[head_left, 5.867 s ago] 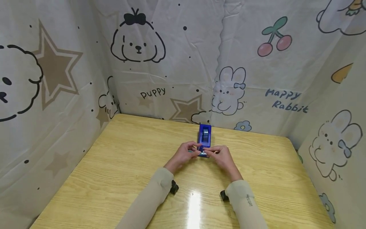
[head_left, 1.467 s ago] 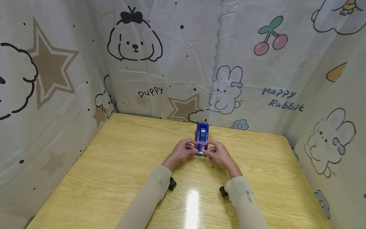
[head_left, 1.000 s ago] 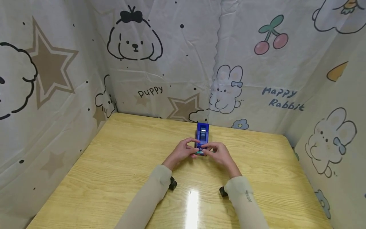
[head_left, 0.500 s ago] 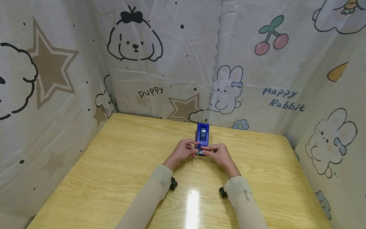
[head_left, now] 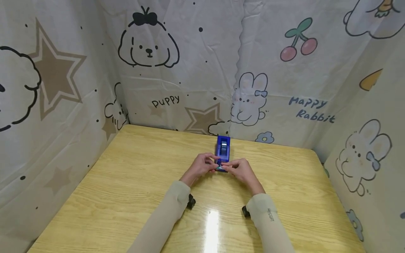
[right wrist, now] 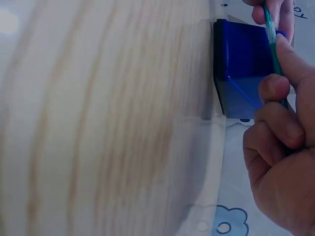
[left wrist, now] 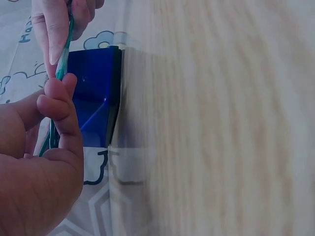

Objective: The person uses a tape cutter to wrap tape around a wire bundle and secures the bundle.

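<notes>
A thin teal-green stick-like thing [left wrist: 61, 66] with a pale, shiny stretch runs between the two hands. My left hand [head_left: 199, 166] pinches one end between thumb and fingertips, other fingers curled under it. From the other side my right hand [head_left: 243, 171] grips it too, index finger and thumb close to the left fingertips. In the right wrist view the green stick [right wrist: 273, 54] passes under the right fingers, which hide part of it. Just beyond the hands stands a blue tape dispenser [head_left: 218, 154] holding a clear tape roll [head_left: 224, 147]; the hands overlap its front end.
The light wood table [head_left: 152, 175] ends at a patterned cloth backdrop [head_left: 196, 80], close behind the dispenser. Cloth walls stand at left and right too. Black wrist cameras [head_left: 191, 202] sit at both cuffs.
The right index finger, raised and arched over the stick 1.5 s ago, has come down beside the thumb. The left hand keeps its pinch. The dispenser stays in place; the head view shifts slightly.
</notes>
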### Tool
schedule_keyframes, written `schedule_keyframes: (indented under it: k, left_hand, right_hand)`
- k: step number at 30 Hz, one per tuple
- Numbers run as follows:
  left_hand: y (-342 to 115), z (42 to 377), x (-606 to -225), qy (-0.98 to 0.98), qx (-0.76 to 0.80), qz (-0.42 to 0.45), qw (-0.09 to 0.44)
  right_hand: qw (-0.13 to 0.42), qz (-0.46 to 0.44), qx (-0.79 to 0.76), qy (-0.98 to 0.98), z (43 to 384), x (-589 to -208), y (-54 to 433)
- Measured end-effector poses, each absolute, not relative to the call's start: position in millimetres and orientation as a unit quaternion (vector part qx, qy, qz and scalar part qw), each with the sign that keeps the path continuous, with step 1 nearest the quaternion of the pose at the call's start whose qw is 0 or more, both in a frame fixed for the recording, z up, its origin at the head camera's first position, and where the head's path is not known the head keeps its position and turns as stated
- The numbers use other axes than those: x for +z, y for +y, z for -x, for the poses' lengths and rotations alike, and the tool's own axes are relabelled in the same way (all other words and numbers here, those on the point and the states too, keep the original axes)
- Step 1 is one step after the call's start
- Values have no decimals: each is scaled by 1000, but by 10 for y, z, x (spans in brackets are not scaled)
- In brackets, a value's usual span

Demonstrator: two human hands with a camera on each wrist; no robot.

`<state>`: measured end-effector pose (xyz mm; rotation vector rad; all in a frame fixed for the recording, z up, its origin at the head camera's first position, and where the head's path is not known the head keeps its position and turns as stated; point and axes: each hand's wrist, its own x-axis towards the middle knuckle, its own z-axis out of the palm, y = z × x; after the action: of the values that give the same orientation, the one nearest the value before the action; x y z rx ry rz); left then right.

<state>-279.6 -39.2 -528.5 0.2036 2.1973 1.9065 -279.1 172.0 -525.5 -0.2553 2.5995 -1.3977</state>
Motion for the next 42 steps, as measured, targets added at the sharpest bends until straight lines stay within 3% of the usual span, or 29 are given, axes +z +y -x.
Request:
schedule_keyframes:
  k: [9, 17, 23, 32, 42]
  left_hand:
    - [-446, 2792, -5314, 747, 650, -92, 108]
    - [-467, 2819, -5297, 740, 649, -51, 166]
    - [-451, 2810, -5281, 724, 664, -58, 179]
    - [-453, 2747, -5299, 757, 640, -79, 106]
    - [-428, 2756, -5265, 778, 617, -82, 79]
  right_hand:
    - [60, 114, -455, 881, 2745, -5203, 1711]
    - [23, 150, -456, 877, 2751, -5217, 1759]
    - [28, 154, -460, 874, 2773, -5249, 1798]
    - [89, 159, -479, 859, 2775, -5290, 1815]
    - [58, 157, -469, 867, 2762, -5276, 1809]
